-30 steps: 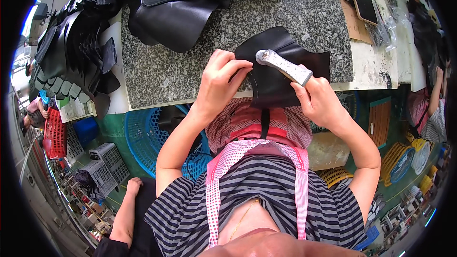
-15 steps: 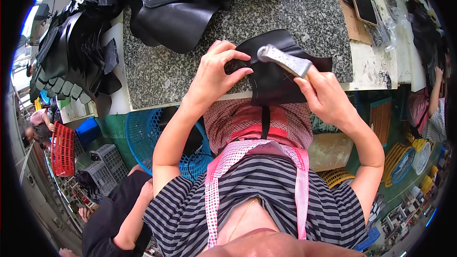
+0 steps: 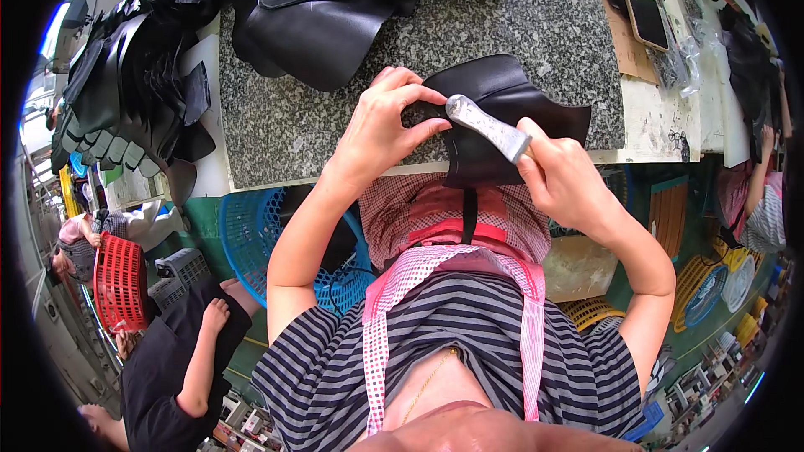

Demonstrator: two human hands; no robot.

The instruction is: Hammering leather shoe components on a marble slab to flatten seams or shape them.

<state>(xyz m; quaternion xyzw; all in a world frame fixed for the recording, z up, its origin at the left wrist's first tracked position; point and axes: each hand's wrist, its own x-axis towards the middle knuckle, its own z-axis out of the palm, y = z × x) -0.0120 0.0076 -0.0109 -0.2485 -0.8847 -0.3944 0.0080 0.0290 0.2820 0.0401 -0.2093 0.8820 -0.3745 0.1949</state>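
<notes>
A black leather piece [image 3: 502, 90] lies at the near edge of the speckled stone slab [image 3: 502, 17], its lower part hanging past the edge. My left hand [image 3: 381, 121] holds its left border, with thumb and forefinger curved on either side of a small stretch. A hammer [image 3: 490, 127] with a worn grey metal head is gripped in my right hand [image 3: 565, 172]. Its head is at that border, close to my left fingertips; whether it touches the leather I cannot tell. Most of its handle is hidden in my fist.
Black leather pieces [image 3: 310, 33] pile up at the slab's far left, with another stack [image 3: 126, 75] beyond it. A phone [image 3: 641, 4] lies at the far right. Below the table stands a blue basket [image 3: 251, 243]. At left, one person in black [image 3: 172, 360] and another with a red basket [image 3: 121, 285] are nearby.
The hammer head has swung down toward the leather's left border. My left hand has hardly moved. The person in black and the one with the red basket have shifted at left.
</notes>
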